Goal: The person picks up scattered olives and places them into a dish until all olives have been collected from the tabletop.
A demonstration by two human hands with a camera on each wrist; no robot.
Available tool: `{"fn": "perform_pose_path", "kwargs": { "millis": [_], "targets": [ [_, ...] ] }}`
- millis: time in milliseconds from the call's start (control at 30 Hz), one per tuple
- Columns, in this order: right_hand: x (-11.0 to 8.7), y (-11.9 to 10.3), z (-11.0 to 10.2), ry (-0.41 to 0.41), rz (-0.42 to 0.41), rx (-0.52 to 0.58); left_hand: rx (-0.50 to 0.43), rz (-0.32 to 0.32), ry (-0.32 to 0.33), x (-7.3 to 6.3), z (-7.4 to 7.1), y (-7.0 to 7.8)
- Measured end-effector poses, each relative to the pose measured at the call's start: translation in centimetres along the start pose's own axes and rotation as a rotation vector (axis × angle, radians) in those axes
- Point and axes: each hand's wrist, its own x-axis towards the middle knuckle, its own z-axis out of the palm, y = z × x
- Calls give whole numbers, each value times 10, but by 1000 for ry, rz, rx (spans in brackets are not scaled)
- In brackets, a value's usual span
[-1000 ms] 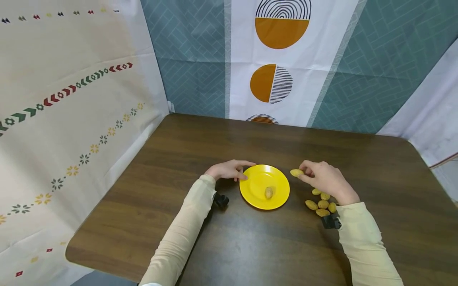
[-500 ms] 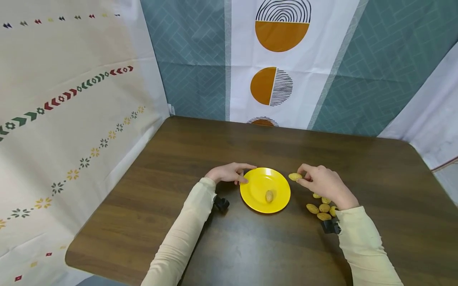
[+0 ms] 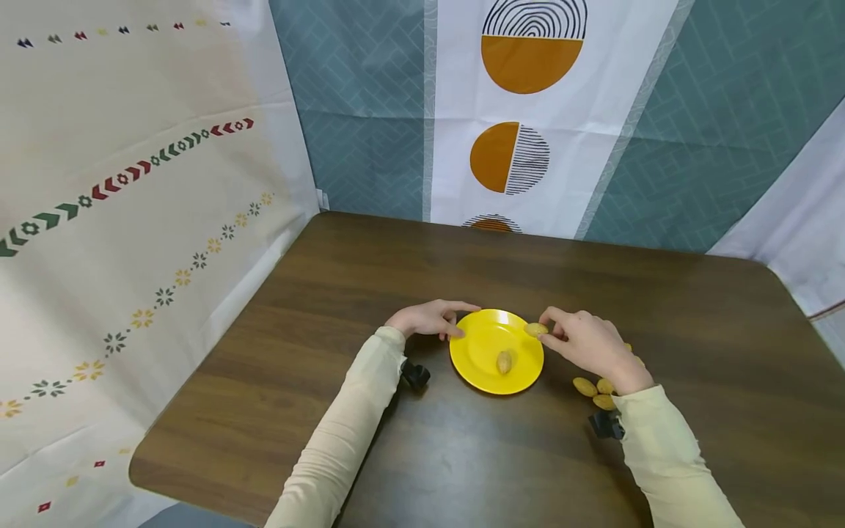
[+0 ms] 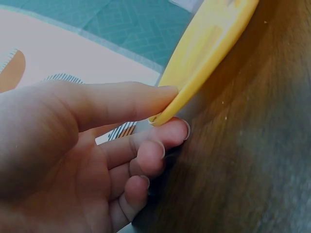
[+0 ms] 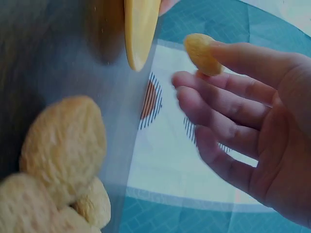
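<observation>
A round yellow plate (image 3: 474, 361) lies on the table, holding one potato-like oval (image 3: 504, 362) with yellow-brown skin. My left hand (image 3: 429, 318) pinches the plate's left rim; in the left wrist view the thumb (image 4: 131, 99) is on top and a finger lies underneath. At the plate's right rim, my right hand (image 3: 586, 341) holds another such oval (image 3: 535, 330) between thumb and fingertips. The right wrist view shows this held oval (image 5: 200, 52) raised off the table, the other fingers loosely curled. Several more potato-like ovals (image 3: 584, 386) are partly hidden beneath the right hand and wrist.
The brown wooden table (image 3: 343, 293) has rounded corners. Patterned cloths hang behind it (image 3: 370, 147) and along its left side (image 3: 165, 220). Black wrist cameras sit under the left wrist (image 3: 416, 375) and right wrist (image 3: 605, 424). The loose ovals (image 5: 65, 145) sit close together.
My right hand has moved left with the held oval, from beside the plate to its right rim. My left hand keeps its hold on the plate. The view has shifted slightly.
</observation>
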Motion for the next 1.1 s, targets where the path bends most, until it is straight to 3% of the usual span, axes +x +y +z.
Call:
{"fn": "perform_pose_path", "kwargs": {
  "millis": [167, 333, 600, 800, 1100],
  "targets": [
    [1, -9, 6, 88, -25, -18, -1, 6, -9, 3, 0, 1],
    [2, -22, 13, 108, -65, -29, 7, -3, -1, 5, 0, 1],
    [3, -34, 26, 57, -139, -67, 12, 7, 7, 3, 2, -2],
    [3, -35, 30, 4, -143, -79, 16, 2, -2, 3, 2, -1],
    [3, -36, 27, 17, -151, -66, 14, 12, -11, 1, 1, 2]
  ]
}}
